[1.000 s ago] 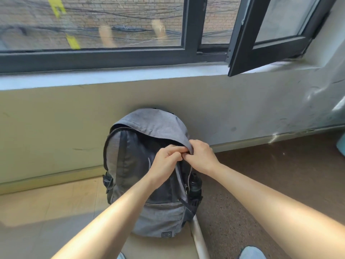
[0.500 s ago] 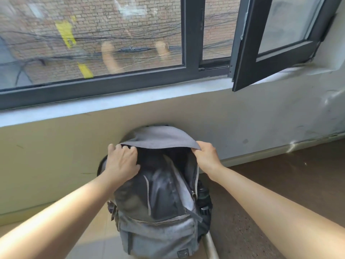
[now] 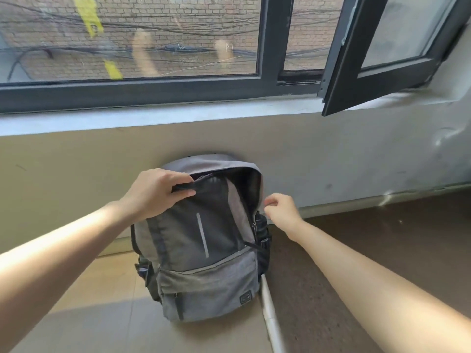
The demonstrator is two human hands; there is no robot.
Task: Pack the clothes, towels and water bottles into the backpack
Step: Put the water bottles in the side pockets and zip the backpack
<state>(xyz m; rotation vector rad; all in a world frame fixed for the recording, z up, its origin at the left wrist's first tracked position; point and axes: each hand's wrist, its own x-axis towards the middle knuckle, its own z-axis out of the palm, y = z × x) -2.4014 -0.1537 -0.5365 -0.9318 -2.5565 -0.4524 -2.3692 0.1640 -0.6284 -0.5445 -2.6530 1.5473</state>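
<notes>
The backpack (image 3: 216,281) stands upright against the wall (image 3: 76,174) at 12 o'clock. It is soft grey fabric, likely light and saggy (its mouth gapes open), so the rim looks like the best hold. The left hand (image 3: 155,192) grips the front rim at the bag's 10 o'clock. The right hand (image 3: 281,210), loosely curled and holding nothing, hovers just beside its 2 o'clock edge.

Nothing readable here, honestly. The backpack (image 3: 204,276) has a small dark patch (image 3: 246,298) low on its front, near the right corner. There's some pale mark on it, but it's too tiny and blurry to make out. The yellow marks (image 3: 88,19) far left in the window (image 3: 153,91) don't form any letters either.
</notes>
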